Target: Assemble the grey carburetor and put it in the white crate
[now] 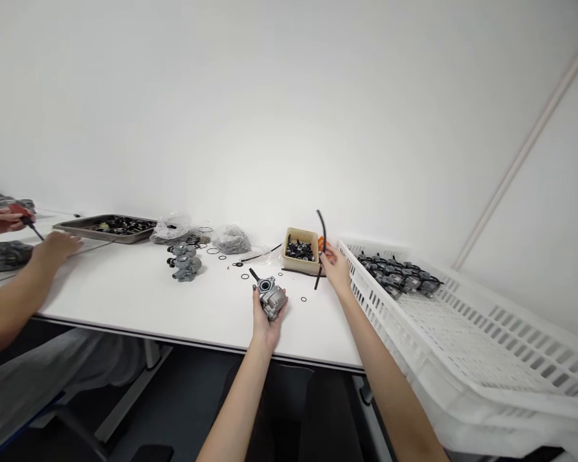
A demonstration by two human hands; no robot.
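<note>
My left hand (266,324) is closed around a grey metal carburetor (272,299), held above the white table's front part. A short black piece sticks out from the carburetor's upper left. Off to the right, my right hand (336,269) pinches a thin black rubber hose (323,228), which stands up above the fingers; a dark length also shows below them. Just left of that hand is a cream plastic box (300,264) with small dark parts inside. Something orange (322,244) shows behind the fingers. Small black O-rings (303,299) lie on the table nearby.
A white plastic crate (443,350) with several carburetors (399,274) stands at the right. More carburetors (185,263) sit left of centre, near plastic bags (231,239) and a metal tray (77,226) of dark parts. At far left, a co-worker's hands (60,247) work with a red-handled screwdriver (23,213).
</note>
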